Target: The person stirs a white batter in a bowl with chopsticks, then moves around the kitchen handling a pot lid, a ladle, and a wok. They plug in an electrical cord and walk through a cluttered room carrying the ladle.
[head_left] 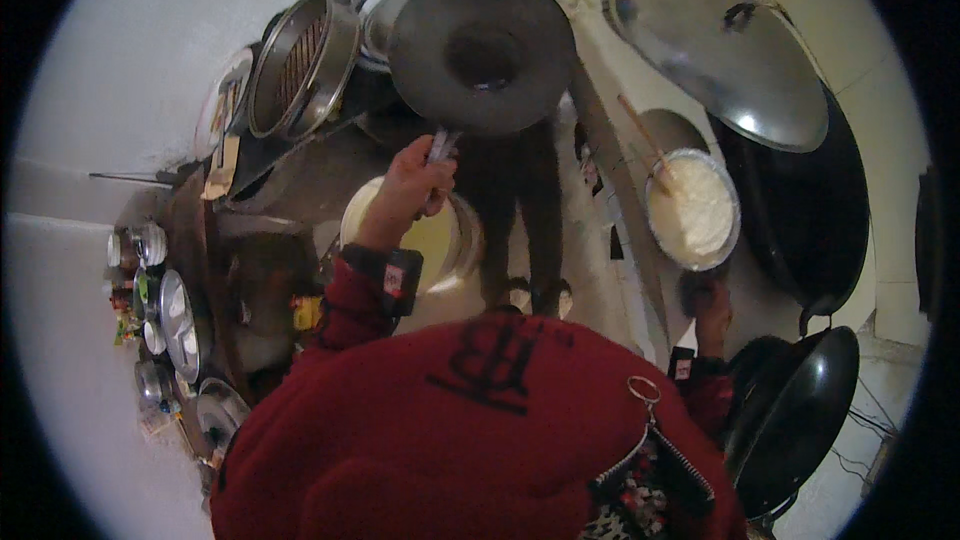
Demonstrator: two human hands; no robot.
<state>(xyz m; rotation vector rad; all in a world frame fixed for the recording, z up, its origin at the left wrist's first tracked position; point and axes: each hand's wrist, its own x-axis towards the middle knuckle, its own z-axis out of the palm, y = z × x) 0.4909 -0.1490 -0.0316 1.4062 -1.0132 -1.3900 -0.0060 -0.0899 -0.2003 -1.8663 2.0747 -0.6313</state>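
My left hand [426, 178] grips the handle of a large dark round pan [517, 37], held out in front of me. Below that wrist, partly hidden by it, stands a pale round container [442, 232] with yellowish contents. My right hand [712, 315] is beside a dark object near the lower rim of a metal bowl [701, 217]; whether the fingers are closed on it is unclear. The bowl holds a cream-coloured floury mass, and a pair of wooden chopsticks [640, 122] leans in it.
A big metal lid [735, 52] rests over a wide black wok [817, 232] at the right. Another black pan [802, 420] stands nearer me. Steamer pot [334, 75] and large basin [371, 7] stand at the upper left. Jars and dishes [180, 322] line the left wall.
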